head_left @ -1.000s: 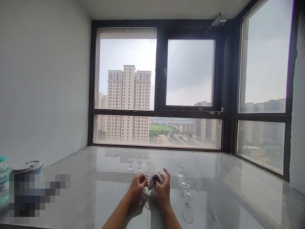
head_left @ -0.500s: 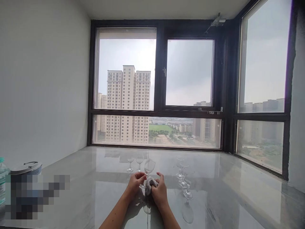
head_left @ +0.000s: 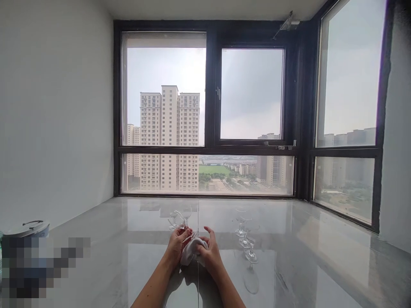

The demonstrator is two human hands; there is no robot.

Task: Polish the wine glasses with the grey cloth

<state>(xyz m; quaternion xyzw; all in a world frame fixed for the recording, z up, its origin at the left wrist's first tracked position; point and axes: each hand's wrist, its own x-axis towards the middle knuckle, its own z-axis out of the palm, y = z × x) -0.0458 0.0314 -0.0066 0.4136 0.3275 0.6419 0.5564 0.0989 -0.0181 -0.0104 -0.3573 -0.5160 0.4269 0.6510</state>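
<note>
Cloth point(head_left: 192, 252) and glass point(head_left: 194, 234) have both moved: half a second ago the bowl stood clear above the fingers, and now it no longer shows there, while the cloth spreads wider across the gap toward the left hand point(head_left: 176, 246). Wiping looks like the step in hand — the person's right hand point(head_left: 208, 252) grips the cloth between thumb and curled fingers, its index finger raised free, and brings it close against the left. The left hand is closed in a pinch that seems to hold the glass, though by which part is hidden. So the glass lies between the two hands, at the left fingertips and mostly covered; its exact tilt cannot be told. The next move probably calls for a steady left pinch and light pressure from the right, since a thin stem would bear little twisting. Just beyond the left hand stand two glasses point(head_left: 174, 223) — near enough to knock. Three other glasses point(head_left: 252, 253) stand in a line to the right of the right hand, well apart from it.
</note>
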